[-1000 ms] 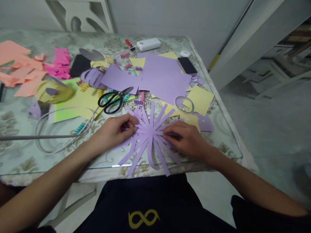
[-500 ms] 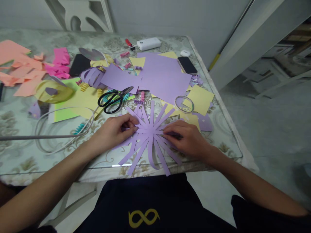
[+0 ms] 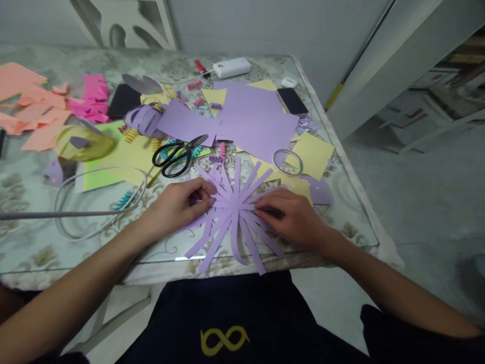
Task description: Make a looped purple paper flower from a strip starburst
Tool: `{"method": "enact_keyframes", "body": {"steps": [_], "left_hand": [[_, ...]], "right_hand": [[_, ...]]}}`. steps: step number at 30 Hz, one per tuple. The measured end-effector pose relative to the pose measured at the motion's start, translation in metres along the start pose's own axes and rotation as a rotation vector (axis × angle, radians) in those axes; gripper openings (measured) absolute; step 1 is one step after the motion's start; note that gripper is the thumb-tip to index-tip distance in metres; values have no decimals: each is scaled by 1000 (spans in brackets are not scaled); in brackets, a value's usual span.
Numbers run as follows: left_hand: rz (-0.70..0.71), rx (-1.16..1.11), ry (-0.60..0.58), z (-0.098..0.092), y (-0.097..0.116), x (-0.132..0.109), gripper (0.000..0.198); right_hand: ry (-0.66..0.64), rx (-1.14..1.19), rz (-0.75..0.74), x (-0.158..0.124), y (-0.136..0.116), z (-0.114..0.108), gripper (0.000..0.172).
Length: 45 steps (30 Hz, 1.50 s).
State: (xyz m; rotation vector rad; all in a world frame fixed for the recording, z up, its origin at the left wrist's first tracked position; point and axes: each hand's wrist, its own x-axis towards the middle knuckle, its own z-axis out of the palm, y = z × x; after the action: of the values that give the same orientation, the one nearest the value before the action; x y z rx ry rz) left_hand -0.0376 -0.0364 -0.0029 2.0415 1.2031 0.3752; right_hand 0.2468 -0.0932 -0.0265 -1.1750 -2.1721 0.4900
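Observation:
A starburst of crossed purple paper strips (image 3: 235, 200) lies near the table's front edge, its arms fanning out all round. My left hand (image 3: 193, 202) pinches a strip on its left side between thumb and forefinger. On the opposite side, my right hand (image 3: 288, 215) has its fingers closed on another strip. Some strips pass beneath both hands and are partly hidden. Just beyond the left hand rest black-handled scissors (image 3: 178, 155), blades pointing right. A roll of clear tape (image 3: 287, 162) lies past the right hand.
Large purple sheets (image 3: 253, 119) and yellow paper pieces (image 3: 312, 155) cover the middle. A phone (image 3: 292, 102) and a white power bank (image 3: 232, 67) lie farther back. At left are a looped white cable (image 3: 100, 202), a yellow paper ball (image 3: 83, 141) and orange paper scraps (image 3: 43, 108).

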Motion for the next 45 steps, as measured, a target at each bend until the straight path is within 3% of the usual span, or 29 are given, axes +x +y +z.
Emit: {"method": "enact_keyframes", "body": {"steps": [23, 29, 32, 35, 39, 45], "left_hand": [[6, 115, 19, 2, 2, 0, 28], [137, 308, 109, -5, 13, -14, 37], [160, 365, 177, -2, 20, -30, 32], [148, 199, 86, 12, 27, -49, 23], [2, -92, -83, 32, 37, -69, 20], [-70, -350, -180, 42, 44, -75, 30]], "right_hand": [[-15, -41, -28, 0, 1, 0, 11], [4, -117, -39, -1, -1, -2, 9], [28, -142, -73, 1, -4, -2, 10], [-15, -144, -123, 4, -9, -1, 19], [-132, -172, -198, 9, -11, 3, 34], [-176, -254, -227, 10, -11, 7, 38]]}}
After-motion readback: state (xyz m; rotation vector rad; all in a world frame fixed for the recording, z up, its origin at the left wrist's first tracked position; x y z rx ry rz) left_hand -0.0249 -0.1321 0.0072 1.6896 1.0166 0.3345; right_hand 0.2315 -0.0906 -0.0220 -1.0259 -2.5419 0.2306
